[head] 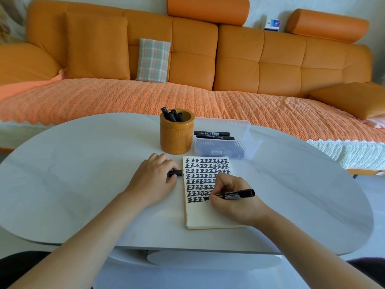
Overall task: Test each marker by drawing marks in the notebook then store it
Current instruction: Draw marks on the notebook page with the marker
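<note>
Right hand [231, 200] pinched around a black marker [237, 194], tip down on the last row of tally characters in the notebook [205, 213], barrel pointing right. Left hand [155, 180] resting on the white surface [83, 174] just beside the notebook's left edge, grip closed on the marker cap [175, 173]. Behind: orange pen holder [177, 136] with several markers standing in it, and a clear plastic box [225, 142] with more lying inside.

Likely troubles from here: notebook not pinned by either hand, so prone to sliding or turning under a firm stroke, smearing the row; fresh ink under the heel of the writing hand, easily smudged; cap loosely held, liable to roll off the surface if released; tested marker easily dropped into the wrong container
</note>
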A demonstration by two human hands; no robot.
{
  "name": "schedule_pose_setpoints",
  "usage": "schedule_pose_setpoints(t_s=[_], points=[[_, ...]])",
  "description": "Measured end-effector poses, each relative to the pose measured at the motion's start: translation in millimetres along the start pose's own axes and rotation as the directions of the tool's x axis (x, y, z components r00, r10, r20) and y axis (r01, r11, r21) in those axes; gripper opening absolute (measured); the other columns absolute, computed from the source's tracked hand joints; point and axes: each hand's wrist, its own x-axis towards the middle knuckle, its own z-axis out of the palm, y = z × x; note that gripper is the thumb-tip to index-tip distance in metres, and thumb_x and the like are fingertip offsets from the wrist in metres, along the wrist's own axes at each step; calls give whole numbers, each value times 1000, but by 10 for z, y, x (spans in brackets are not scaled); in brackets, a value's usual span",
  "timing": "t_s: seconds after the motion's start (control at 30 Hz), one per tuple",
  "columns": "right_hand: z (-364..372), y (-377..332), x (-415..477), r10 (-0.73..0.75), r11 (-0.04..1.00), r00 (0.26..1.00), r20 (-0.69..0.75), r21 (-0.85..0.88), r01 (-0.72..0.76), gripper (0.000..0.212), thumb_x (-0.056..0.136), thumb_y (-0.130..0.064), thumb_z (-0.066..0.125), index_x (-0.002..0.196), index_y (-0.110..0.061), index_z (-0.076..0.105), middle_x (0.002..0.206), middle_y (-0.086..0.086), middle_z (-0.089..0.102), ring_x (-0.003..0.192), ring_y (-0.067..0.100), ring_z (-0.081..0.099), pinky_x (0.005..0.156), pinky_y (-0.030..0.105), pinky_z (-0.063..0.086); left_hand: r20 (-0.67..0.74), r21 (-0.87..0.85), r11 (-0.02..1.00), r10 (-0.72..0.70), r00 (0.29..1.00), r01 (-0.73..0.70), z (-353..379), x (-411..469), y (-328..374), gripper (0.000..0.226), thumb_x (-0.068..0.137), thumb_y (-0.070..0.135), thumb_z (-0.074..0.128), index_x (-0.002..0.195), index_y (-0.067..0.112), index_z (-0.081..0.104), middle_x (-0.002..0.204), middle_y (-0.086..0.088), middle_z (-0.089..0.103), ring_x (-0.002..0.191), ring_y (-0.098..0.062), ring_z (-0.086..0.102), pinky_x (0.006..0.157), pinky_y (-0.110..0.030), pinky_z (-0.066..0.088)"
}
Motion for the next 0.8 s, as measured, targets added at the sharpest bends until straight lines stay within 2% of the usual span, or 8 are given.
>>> schedule_pose_setpoints(t_s=[0.1,0.2,0.37,0.53,0.6,0.7,0.8], points=[[-11,-19,-6,5,1000,999,34,-13,-4,15,74,-6,66,64,-9,56,66,-9,56,62,8,50,58,21,41,1,2,1000,-1,1000,1,0,2,3,12,89,28,55,96,25,63,96,8,55,94,-18,47,76,-38,46],[-20,-21,-3,9,1000,999,32,-10,-9,15,77,-1,68,67,-5,57,66,-6,57,62,8,51,58,21,42,2,5,1000,-4,1000,4,-7,0,6,12,89,28,55,97,25,64,96,7,55,95,-18,47,76,-37,46],[-19,-34,0,12,999,1000,27,-50,-11,14,69,-8,64,65,-7,51,64,-4,52,60,10,46,55,25,37,10,8,1000,-4,1000,3,-20,-1,21,12,90,29,54,97,25,63,97,8,55,95,-17,46,76,-36,46],[-7,-34,-4,27,995,998,-50,95,-22,16,77,0,62,67,-5,51,63,-4,54,60,11,46,56,23,36,29,-3,1000,-16,999,16,-35,2,20,13,91,30,54,99,27,63,98,9,55,96,-16,47,77,-33,46],[28,-31,5,38,987,995,-96,159,-22,19,83,5,64,71,-5,53,62,-6,56,58,10,46,55,20,36,21,-23,999,-37,999,38,-53,19,35,12,91,29,55,98,26,64,98,10,56,96,-14,47,75,-31,45],[72,-55,29,24,979,989,-148,203,6,9,85,3,68,84,-3,62,73,-2,64,64,9,55,61,18,43,-34,-70,993,-95,995,92,-114,52,68,10,92,29,54,99,26,61,98,11,59,93,-12,49,67,-30,46],[53,-68,73,34,983,982,-188,183,1,16,91,1,64,96,-12,71,73,-12,64,58,8,54,59,16,43,-92,-126,989,-95,991,83,-190,69,89,12,94,31,53,104,28,59,96,12,60,89,-11,52,64,-29,47]])
